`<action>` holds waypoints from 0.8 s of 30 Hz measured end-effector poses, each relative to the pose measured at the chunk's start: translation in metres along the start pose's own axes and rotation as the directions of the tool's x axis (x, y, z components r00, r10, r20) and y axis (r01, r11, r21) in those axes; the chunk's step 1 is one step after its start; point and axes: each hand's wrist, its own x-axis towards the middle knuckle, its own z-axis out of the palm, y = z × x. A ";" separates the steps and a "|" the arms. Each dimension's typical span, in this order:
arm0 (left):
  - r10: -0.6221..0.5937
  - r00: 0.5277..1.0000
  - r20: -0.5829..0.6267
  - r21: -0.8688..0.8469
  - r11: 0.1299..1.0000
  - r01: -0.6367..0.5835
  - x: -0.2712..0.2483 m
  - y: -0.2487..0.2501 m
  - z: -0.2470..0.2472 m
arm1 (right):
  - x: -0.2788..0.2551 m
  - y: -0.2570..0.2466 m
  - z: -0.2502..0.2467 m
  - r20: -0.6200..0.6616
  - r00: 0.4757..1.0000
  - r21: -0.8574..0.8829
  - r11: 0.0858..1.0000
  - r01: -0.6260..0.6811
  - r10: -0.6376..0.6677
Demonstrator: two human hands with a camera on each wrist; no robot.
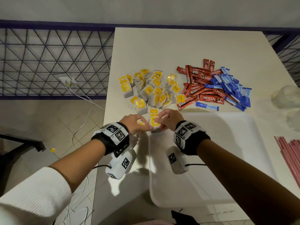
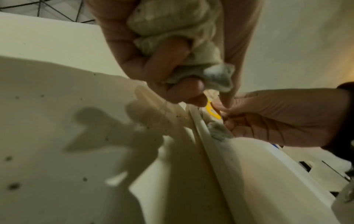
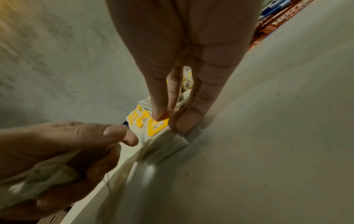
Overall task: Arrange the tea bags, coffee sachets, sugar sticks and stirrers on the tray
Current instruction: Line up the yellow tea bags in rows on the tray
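A heap of yellow-tagged tea bags (image 1: 149, 90) lies on the white table, with red coffee sachets (image 1: 201, 88) and blue sugar sticks (image 1: 232, 88) to its right. The white tray (image 1: 227, 159) sits in front of them. At the tray's far left corner my left hand (image 1: 136, 123) grips a bunch of tea bags (image 2: 172, 30) in its curled fingers. My right hand (image 1: 165, 119) pinches a small stack of tea bags (image 3: 164, 139) by its yellow tag, resting it on the tray's rim (image 3: 138, 166). Pink stirrers (image 1: 290, 158) lie at the right edge.
A clear plastic bag (image 1: 287, 98) sits at the table's right side. Left of the table are a dark metal grid fence (image 1: 48, 62), tiled floor, a wall socket and white cables (image 1: 84, 98). A single yellow tag (image 1: 52, 149) lies on the floor.
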 end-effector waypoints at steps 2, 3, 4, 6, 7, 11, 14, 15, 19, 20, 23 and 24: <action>-0.011 1.000 0.021 0.019 1.000 0.011 0.003 0.001 0.004 | 0.001 0.003 -0.001 -0.036 0.999 0.019 1.000 0.000 0.000; -0.018 1.000 0.019 0.036 0.999 0.017 0.003 0.002 0.005 | 0.001 0.005 -0.001 -0.056 0.998 0.015 1.000 -0.001 0.001; -0.022 1.000 0.007 0.064 0.998 0.021 0.004 0.002 0.006 | 0.001 0.007 -0.002 -0.072 0.997 -0.002 1.000 -0.004 0.004; -0.021 0.999 -0.040 0.104 0.994 0.025 0.005 0.002 0.007 | 0.000 0.010 -0.004 -0.077 0.997 -0.045 0.999 -0.026 0.022; -0.021 0.998 -0.065 0.100 0.995 0.028 0.005 0.002 0.007 | -0.001 0.010 -0.004 -0.067 0.997 -0.056 0.998 -0.038 0.034; -0.027 0.996 -0.087 0.078 0.996 0.034 0.007 0.003 0.007 | 0.000 0.012 -0.001 -0.051 0.998 -0.088 0.995 -0.040 0.035; -0.039 0.996 -0.086 0.069 0.997 0.045 0.008 0.004 0.007 | 0.002 0.011 0.000 -0.054 0.998 -0.082 0.996 -0.036 0.032; -0.039 0.995 -0.093 0.077 0.996 0.046 0.009 0.005 0.007 | 0.003 0.011 0.000 -0.051 0.998 -0.081 0.996 -0.036 0.032; -0.038 0.994 -0.099 0.090 0.995 0.047 0.007 0.007 0.005 | 0.005 0.012 -0.001 -0.037 0.999 -0.076 0.996 -0.039 0.036; -0.039 0.994 -0.101 0.083 0.995 0.048 0.006 0.007 0.004 | 0.005 0.012 -0.002 -0.035 0.999 -0.071 0.997 -0.037 0.035; -0.076 0.990 -0.117 0.038 0.996 0.080 0.000 0.010 0.001 | 0.002 0.010 -0.008 -0.047 0.999 -0.078 0.997 0.008 -0.012; -0.099 0.989 -0.110 0.018 0.995 0.102 -0.002 0.012 -0.001 | -0.001 0.007 -0.010 -0.050 0.998 -0.088 0.995 0.039 -0.044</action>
